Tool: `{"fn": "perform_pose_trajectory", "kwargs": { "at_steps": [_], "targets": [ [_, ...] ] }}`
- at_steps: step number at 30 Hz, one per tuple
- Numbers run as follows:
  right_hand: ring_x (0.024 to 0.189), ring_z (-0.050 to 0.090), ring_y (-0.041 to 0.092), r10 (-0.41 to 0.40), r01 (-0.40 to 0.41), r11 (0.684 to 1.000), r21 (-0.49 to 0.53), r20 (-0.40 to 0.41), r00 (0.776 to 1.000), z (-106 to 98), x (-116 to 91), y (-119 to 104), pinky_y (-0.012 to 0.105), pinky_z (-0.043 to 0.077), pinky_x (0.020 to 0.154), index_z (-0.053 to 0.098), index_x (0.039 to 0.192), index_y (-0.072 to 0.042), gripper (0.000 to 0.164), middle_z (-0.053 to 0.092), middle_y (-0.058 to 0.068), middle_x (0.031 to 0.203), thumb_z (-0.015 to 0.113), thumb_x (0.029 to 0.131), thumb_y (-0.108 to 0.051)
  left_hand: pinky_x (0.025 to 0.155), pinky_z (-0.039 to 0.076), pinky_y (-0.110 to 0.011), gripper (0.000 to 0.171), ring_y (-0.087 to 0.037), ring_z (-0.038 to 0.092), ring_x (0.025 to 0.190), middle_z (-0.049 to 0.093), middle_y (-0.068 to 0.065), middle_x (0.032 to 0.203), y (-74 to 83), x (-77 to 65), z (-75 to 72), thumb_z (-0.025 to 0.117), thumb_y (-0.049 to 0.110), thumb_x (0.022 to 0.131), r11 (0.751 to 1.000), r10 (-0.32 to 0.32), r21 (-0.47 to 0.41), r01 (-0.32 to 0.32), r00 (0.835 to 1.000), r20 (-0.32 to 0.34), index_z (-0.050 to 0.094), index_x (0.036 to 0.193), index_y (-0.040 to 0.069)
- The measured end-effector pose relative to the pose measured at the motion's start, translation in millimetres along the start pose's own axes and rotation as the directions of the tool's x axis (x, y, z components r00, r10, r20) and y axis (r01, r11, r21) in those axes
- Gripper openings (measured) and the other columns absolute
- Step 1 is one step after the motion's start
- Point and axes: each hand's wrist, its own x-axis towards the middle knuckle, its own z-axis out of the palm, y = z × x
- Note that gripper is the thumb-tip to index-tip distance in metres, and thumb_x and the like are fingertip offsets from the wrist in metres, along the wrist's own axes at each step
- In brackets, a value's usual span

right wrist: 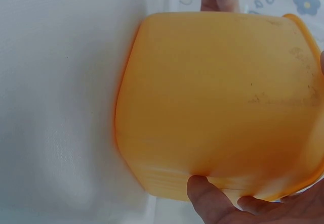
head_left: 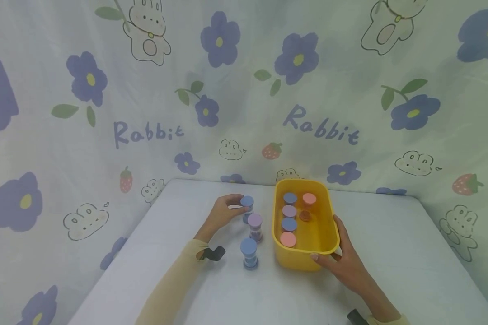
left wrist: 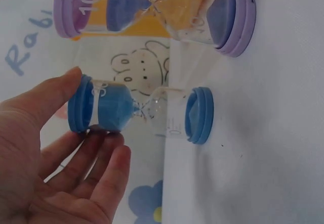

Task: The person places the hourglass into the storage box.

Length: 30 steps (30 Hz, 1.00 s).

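Note:
My left hand [head_left: 223,212] pinches the top cap of a blue sand timer [left wrist: 116,105] between thumb and fingertips. The timer is upright, blue sand in both bulbs. Just nearer stands a purple-capped sand timer [head_left: 255,220], and closer to me another blue sand timer [head_left: 249,248]. With my right hand [head_left: 347,266] I hold the near right corner of a yellow bin [head_left: 297,259], thumb at its rim and fingers along the outer side. Inside the bin, blue, purple and pink caps of several sand timers [head_left: 289,211] show in a row on the left.
Also inside the bin are a pink cap [head_left: 309,199] at the back right and a small reddish-brown round thing [head_left: 305,215]. A white table [head_left: 390,253] carries everything. Behind it hangs a curtain [head_left: 244,90] printed with flowers and rabbits.

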Motion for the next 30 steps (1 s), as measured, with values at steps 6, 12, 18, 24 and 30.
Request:
{"fn": "perform_pose_trajectory", "kwargs": {
  "at_steps": [6, 12, 18, 24, 30],
  "targets": [
    [0.156, 0.023, 0.042, 0.0, -0.001, 1.0, 0.01, 0.007, 1.0, 0, -1, 0, 0.059, 0.039, 0.115, -0.012, 0.165, -0.035, 0.117, 0.004, 0.013, 0.176, 0.078, 0.09, -0.044, 0.11, 0.053, -0.051, 0.055, -0.028, 0.068, 0.124, 0.073, -0.008, 0.131, 0.2, 0.8, 2.4, 0.084, 0.036, 0.086, 0.999, -0.016, 0.03, 0.017, 1.0, -0.027, 0.067, 0.133, 0.014],
    [0.156, 0.024, 0.041, 0.0, 0.0, 1.0, 0.011, 0.011, 1.0, 0, 0, 2, 0.059, 0.04, 0.116, -0.012, 0.165, -0.035, 0.116, 0.004, 0.012, 0.176, 0.077, 0.091, -0.043, 0.112, 0.05, -0.055, 0.055, -0.029, 0.068, 0.123, 0.075, -0.007, 0.126, -2.9, 1.6, 3.9, 0.086, 0.039, 0.084, 1.0, -0.011, 0.024, 0.012, 0.999, -0.042, 0.07, 0.129, 0.014],
    [0.156, 0.023, 0.041, 0.018, -0.018, 1.0, 0.009, 0.016, 1.0, 0, 0, 2, 0.058, 0.041, 0.115, -0.012, 0.164, -0.036, 0.118, 0.004, 0.011, 0.176, 0.079, 0.089, -0.046, 0.11, 0.052, -0.054, 0.053, -0.028, 0.07, 0.119, 0.076, -0.008, 0.122, -4.3, 1.0, 5.3, 0.084, 0.039, 0.085, 0.998, 0.007, 0.062, -0.003, 0.998, -0.061, 0.07, 0.128, 0.012],
    [0.156, 0.023, 0.041, 0.011, -0.011, 1.0, 0.013, 0.02, 1.0, 0, 0, 2, 0.059, 0.04, 0.115, -0.013, 0.164, -0.036, 0.118, 0.003, 0.012, 0.176, 0.078, 0.09, -0.044, 0.103, 0.057, -0.047, 0.053, -0.03, 0.071, 0.116, 0.074, -0.01, 0.126, 10.2, -1.4, -0.1, 0.085, 0.035, 0.085, 0.999, 0.016, 0.05, -0.013, 0.997, -0.075, 0.069, 0.129, 0.01],
    [0.156, 0.022, 0.042, -0.008, 0.008, 1.0, 0.019, 0.018, 1.0, -1, -1, 2, 0.061, 0.039, 0.115, -0.013, 0.164, -0.035, 0.116, 0.003, 0.012, 0.176, 0.077, 0.092, -0.041, 0.098, 0.061, -0.038, 0.049, -0.032, 0.071, 0.117, 0.074, -0.014, 0.125, 26.5, 0.5, -10.4, 0.085, 0.026, 0.086, 0.998, 0.065, 0.009, -0.064, 0.992, -0.112, 0.07, 0.127, 0.005]
  ]
}}
